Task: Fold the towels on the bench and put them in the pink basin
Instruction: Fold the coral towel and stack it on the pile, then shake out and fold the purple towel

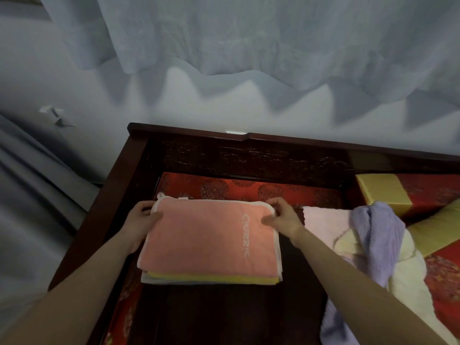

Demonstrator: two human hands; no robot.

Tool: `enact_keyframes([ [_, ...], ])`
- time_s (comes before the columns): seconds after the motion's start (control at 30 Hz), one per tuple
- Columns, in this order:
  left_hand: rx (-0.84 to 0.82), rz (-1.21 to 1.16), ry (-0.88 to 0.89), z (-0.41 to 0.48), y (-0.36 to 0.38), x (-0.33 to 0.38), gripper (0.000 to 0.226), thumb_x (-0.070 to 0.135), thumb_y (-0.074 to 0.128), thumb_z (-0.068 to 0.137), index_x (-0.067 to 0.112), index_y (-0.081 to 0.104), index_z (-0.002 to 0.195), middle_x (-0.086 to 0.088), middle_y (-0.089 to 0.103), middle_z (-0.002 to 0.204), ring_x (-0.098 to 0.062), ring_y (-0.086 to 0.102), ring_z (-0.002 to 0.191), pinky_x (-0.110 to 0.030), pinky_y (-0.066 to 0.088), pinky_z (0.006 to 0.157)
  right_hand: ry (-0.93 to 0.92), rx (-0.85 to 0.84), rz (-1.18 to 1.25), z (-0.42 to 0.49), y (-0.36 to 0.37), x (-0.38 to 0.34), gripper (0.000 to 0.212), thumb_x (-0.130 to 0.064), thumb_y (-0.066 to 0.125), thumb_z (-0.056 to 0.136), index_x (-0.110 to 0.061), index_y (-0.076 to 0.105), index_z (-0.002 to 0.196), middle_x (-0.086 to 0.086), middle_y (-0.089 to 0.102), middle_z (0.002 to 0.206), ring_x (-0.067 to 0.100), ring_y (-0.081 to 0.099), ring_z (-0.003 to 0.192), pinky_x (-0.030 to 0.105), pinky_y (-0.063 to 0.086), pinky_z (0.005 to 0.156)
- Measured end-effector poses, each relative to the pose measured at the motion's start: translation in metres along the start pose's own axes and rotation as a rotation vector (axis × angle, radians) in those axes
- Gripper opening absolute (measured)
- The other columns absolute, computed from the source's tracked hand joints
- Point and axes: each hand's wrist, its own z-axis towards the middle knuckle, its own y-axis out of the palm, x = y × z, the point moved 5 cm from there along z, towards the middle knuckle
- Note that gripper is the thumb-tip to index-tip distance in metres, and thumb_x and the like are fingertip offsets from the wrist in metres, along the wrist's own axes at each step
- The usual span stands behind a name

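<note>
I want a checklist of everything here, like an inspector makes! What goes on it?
Surface: dark wooden bench, red patterned cushion on it.
Job's things: folded pink towel tops a stack; purple towel and cream towel heaped unfolded to the right; pink basin not in view.
Clutter: yellow cushion, far right.
Hands: left hand and right hand each grip a far corner of the pink towel.
Cables: nothing seen.
Surroundings: pale curtain, white wall.
</note>
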Motion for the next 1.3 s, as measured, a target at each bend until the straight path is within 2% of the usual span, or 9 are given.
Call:
enact_keyframes([
  [0.2,0.021,0.165,0.021,-0.004,0.003,0.002,0.055,0.016,0.067,0.084,0.013,0.041,0.132,-0.015,0.051,0.129,-0.032,0.055,0.109,-0.049,0.050,0.090,-0.063,0.026,-0.101,0.003,0.009,0.001,0.053,-0.006,0.068,0.078,-0.020,0.047,0.125,0.001,0.058,0.113,0.019,0.057,0.101,0.026,0.046,0.077],
  [0.3,0.112,0.383,0.195,-0.020,-0.001,0.029,0.064,0.020,0.069,0.083,0.009,0.036,0.136,-0.013,0.055,0.122,-0.024,0.055,0.101,-0.040,0.048,0.083,-0.127,0.020,-0.147,-0.002,-0.003,-0.005,0.051,-0.012,0.071,0.079,-0.021,0.048,0.123,0.000,0.057,0.108,0.017,0.056,0.096,0.026,0.047,0.081],
  [0.4,0.200,0.339,0.410,-0.051,0.018,0.074,0.055,0.015,0.069,0.083,0.011,0.043,0.130,-0.003,0.059,0.109,-0.017,0.056,0.089,-0.029,0.044,0.077,-0.213,0.092,-0.124,-0.020,-0.045,-0.007,0.045,-0.006,0.072,0.077,-0.024,0.051,0.112,0.000,0.056,0.098,0.016,0.056,0.083,0.022,0.047,0.076],
  [0.53,-0.102,0.177,0.539,-0.098,0.119,0.109,0.039,0.015,0.071,0.079,0.017,0.052,0.113,0.001,0.065,0.093,-0.010,0.060,0.083,-0.006,0.043,0.065,-0.204,0.287,-0.180,-0.054,-0.132,0.021,0.038,0.004,0.069,0.076,-0.016,0.056,0.104,0.001,0.060,0.095,0.018,0.058,0.082,0.012,0.046,0.070],
  [0.7,-0.553,0.058,0.250,-0.123,0.285,0.084,0.025,0.016,0.067,0.084,0.020,0.056,0.107,-0.006,0.068,0.104,-0.019,0.065,0.089,-0.030,0.052,0.076,0.043,0.425,-0.101,-0.075,-0.210,0.084,0.024,-0.008,0.066,0.074,-0.016,0.059,0.096,0.010,0.062,0.090,0.028,0.058,0.085,0.038,0.047,0.076],
  [0.83,-0.679,0.004,0.028,-0.136,0.381,0.048,0.026,0.009,0.065,0.085,0.013,0.053,0.108,-0.011,0.060,0.108,-0.012,0.057,0.080,-0.023,0.046,0.070,0.149,0.454,0.100,-0.089,-0.239,0.118,0.027,-0.004,0.061,0.079,-0.013,0.059,0.104,0.005,0.058,0.093,0.017,0.054,0.074,0.026,0.042,0.060],
  [1.07,-0.725,0.658,0.256,-0.165,0.444,-0.009,0.068,0.040,0.079,0.070,0.012,0.048,0.124,0.000,0.052,0.112,-0.016,0.053,0.107,-0.027,0.043,0.088,0.384,0.402,0.293,-0.103,-0.243,0.165,0.029,-0.020,0.069,0.083,-0.013,0.054,0.107,0.002,0.056,0.086,0.015,0.052,0.072,0.029,0.045,0.067],
  [1.2,-0.781,0.700,0.288,-0.173,0.450,-0.008,0.021,0.031,0.078,0.073,0.020,0.061,0.077,0.005,0.060,0.078,-0.009,0.058,0.075,-0.024,0.047,0.071,0.368,0.373,0.329,-0.104,-0.241,0.170,0.015,-0.022,0.070,0.083,-0.014,0.059,0.090,0.003,0.053,0.073,0.014,0.047,0.061,0.026,0.039,0.055],
  [1.3,-0.826,0.707,0.309,-0.180,0.449,0.000,0.025,0.029,0.074,0.073,0.024,0.058,0.054,0.008,0.057,0.059,-0.010,0.056,0.066,-0.025,0.044,0.066,0.329,0.394,0.218,-0.106,-0.239,0.170,0.019,-0.028,0.071,0.081,-0.017,0.061,0.071,-0.001,0.051,0.062,0.011,0.044,0.054,0.024,0.036,0.053],
])
